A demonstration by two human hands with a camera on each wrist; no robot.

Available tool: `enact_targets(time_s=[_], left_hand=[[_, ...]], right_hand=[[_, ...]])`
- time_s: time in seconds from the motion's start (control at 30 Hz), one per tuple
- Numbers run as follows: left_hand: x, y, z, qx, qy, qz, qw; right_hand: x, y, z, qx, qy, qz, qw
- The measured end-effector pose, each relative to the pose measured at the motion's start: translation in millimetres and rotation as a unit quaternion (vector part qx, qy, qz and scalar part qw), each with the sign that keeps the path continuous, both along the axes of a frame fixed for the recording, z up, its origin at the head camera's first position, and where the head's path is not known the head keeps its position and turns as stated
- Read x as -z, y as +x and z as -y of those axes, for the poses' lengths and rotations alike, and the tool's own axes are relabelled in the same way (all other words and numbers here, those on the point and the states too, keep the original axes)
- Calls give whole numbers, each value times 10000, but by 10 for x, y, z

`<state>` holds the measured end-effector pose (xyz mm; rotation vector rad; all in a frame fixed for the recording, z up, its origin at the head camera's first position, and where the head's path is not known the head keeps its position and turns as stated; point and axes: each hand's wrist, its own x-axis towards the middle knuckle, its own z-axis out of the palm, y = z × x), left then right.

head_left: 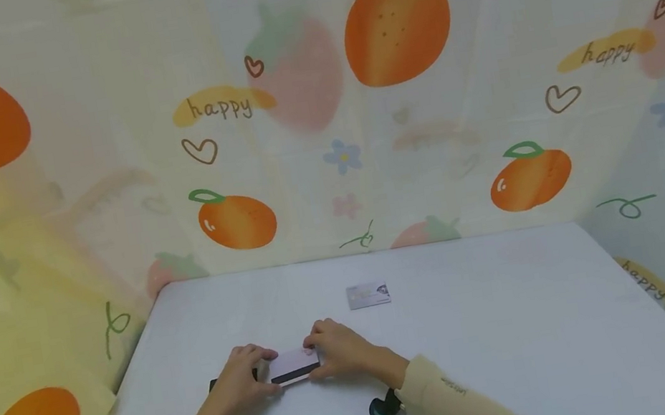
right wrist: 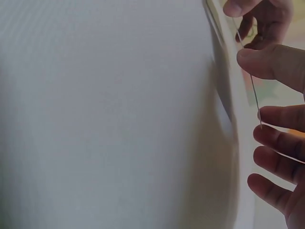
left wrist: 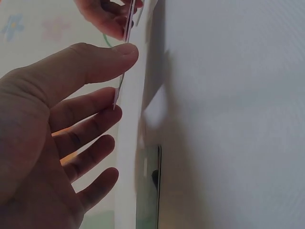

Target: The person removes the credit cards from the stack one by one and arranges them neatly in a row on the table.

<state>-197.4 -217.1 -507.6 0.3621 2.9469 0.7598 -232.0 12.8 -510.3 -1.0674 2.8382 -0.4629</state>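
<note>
A pale card with a dark stripe [head_left: 294, 363] is held between both hands, above the white table. At its left end, my left hand [head_left: 243, 383] pinches it with thumb and fingertips. My right hand [head_left: 344, 355] pinches the opposite end the same way. The wrist views show the card nearly edge-on, as a thin line [right wrist: 254, 90], with the lower fingers of each hand spread free of it. A second card [head_left: 368, 295], light grey with a small dark print, lies flat on the table beyond the hands.
Partly hidden behind the left hand lies a dark flat object [left wrist: 149, 188] with a glossy surface. Black wrist devices [head_left: 385, 408] sit at both forearms. A fruit-patterned curtain [head_left: 313, 167] borders the white table [head_left: 510, 339] at the back and sides.
</note>
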Motion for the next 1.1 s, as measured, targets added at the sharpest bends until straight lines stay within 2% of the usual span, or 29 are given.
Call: enact_targets(time_s=[0.17, 0.5, 0.83, 1.1], left_hand=[[15, 40, 54, -169, -34, 181, 9997], [119, 66, 163, -162, -250, -107, 9995], [115, 39, 205, -149, -204, -9, 9997], [107, 73, 213, -24, -216, -16, 9998]], right_hand=[[41, 33, 97, -15, 70, -14, 10000], [94, 55, 257, 39, 325, -165, 9993], [81, 57, 295, 122, 420, -152, 9989], [73, 125, 306, 93, 398, -149, 9991]])
